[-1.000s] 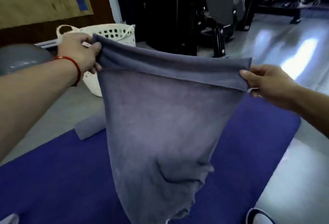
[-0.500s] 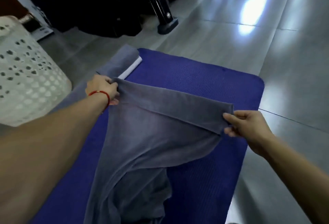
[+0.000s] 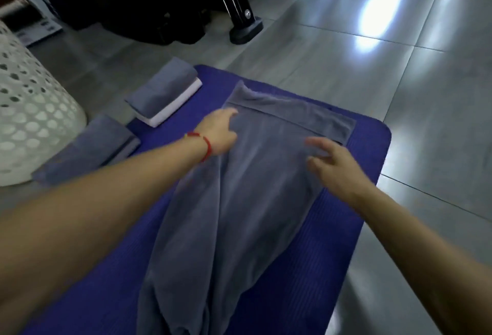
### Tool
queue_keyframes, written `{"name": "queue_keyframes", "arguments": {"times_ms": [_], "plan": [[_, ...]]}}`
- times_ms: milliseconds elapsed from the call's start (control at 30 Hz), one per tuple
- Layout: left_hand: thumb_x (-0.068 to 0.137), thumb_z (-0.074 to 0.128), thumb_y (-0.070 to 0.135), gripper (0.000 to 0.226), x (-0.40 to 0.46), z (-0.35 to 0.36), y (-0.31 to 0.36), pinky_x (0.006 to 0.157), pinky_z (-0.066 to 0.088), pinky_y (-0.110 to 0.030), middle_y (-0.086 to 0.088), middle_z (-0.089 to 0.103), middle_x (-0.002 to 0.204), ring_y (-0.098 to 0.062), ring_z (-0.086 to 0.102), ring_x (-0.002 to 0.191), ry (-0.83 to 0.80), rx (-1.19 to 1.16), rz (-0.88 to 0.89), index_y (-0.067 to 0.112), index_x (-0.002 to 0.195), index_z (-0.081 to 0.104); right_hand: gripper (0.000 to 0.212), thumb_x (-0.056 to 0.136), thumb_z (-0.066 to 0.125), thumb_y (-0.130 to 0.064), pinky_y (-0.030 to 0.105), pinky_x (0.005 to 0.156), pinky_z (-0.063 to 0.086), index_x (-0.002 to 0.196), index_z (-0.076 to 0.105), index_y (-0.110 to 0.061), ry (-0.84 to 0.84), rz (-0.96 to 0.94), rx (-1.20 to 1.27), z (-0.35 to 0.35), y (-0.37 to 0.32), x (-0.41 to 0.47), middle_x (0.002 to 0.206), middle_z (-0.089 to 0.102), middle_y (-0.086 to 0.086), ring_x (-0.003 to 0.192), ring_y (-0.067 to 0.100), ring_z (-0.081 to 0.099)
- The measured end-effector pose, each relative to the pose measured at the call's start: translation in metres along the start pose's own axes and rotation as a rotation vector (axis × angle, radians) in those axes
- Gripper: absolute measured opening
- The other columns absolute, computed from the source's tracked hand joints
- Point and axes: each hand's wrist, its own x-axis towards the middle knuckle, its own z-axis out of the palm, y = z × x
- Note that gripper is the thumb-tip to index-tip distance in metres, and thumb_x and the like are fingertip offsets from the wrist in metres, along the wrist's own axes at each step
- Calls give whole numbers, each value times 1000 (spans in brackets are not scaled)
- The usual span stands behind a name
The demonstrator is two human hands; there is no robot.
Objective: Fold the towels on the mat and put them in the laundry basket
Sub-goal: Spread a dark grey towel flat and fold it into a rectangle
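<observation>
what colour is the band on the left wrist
Red, a thin band round the left wrist, seen in the head view.

towel (image 3: 239,201) lies on the mat (image 3: 346,228); two folded piles (image 3: 165,95) sit left, basket (image 3: 34,111) farther left.

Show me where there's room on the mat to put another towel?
Bare mat shows right of the spread towel, up to the floor, and near-left of it under the left arm. The far-left corner is crowded with folded towels beside the basket.
</observation>
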Motion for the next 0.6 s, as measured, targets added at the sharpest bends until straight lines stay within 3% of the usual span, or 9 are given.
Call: {"name": "queue_keyframes", "arguments": {"times_ms": [33, 133, 267, 333, 400, 467, 533, 600], "plan": [[92, 60, 13, 62, -34, 27, -16, 119, 28, -34, -15, 39, 158, -30, 35, 147, -59, 15, 43, 13, 151, 42, 46, 102, 58, -12, 19, 90, 48, 146, 51, -25, -75, -24, -98, 16, 9, -13, 136, 57, -5, 119, 10, 59], [98, 55, 33, 64, -169, 100, -65, 126, 16, -46, -8, 14, 169, -25, 12, 156, -113, 31, -86, 23, 157, 31, 48, 98, 59, -12, 18, 108, 34, 145, 52, -19, -323, -233, -390, 63, 36, -55, 147, 49, 2, 135, 18, 48], [84, 23, 79, 87, -327, 140, -111, 123, 13, -53, 1, -8, 170, -23, 2, 155, -65, 93, -308, 44, 158, -6, 53, 100, 53, -24, 45, 124, 25, 151, 42, -31, -574, -420, -696, 105, 55, -107, 162, 29, -5, 149, 17, 27], [70, 15, 96, 99, -377, 144, -125, 123, 19, -49, 8, -5, 168, -17, 6, 154, -97, 30, -397, 52, 152, -17, 58, 102, 50, -32, 51, 126, 13, 157, 30, -35, -681, -448, -865, 122, 54, -121, 167, 14, -6, 154, 18, 12], [54, 8, 107, 121, -407, 145, -140, 124, 21, -40, 11, 4, 167, -12, 10, 152, -127, -103, -491, 45, 157, -5, 59, 103, 48, -38, 55, 125, 10, 158, 26, -35, -715, -485, -933, 138, 51, -129, 168, 12, -4, 156, 21, 10], [53, 8, 109, 132, -425, 143, -153, 124, 19, -32, 11, 13, 164, -9, 13, 150, -221, -186, -534, 32, 160, 18, 55, 99, 46, -42, 58, 120, 23, 153, 39, -33, -674, -598, -939, 153, 43, -133, 164, 28, 2, 151, 26, 29], [63, 21, 105, 120, -434, 139, -158, 121, 26, -30, 16, 24, 153, -5, 23, 141, -242, -233, -505, 30, 156, 29, 55, 95, 40, -44, 54, 115, 35, 146, 50, -27, -658, -668, -916, 169, 30, -135, 158, 39, 5, 143, 26, 42], [74, 52, 88, 103, -441, 135, -158, 116, 33, -29, 16, 32, 143, -6, 32, 136, -246, -313, -556, 33, 157, 24, 54, 94, 38, -42, 52, 111, 42, 142, 53, -22, -695, -737, -891, 186, 13, -138, 154, 44, 9, 137, 27, 49]]}}
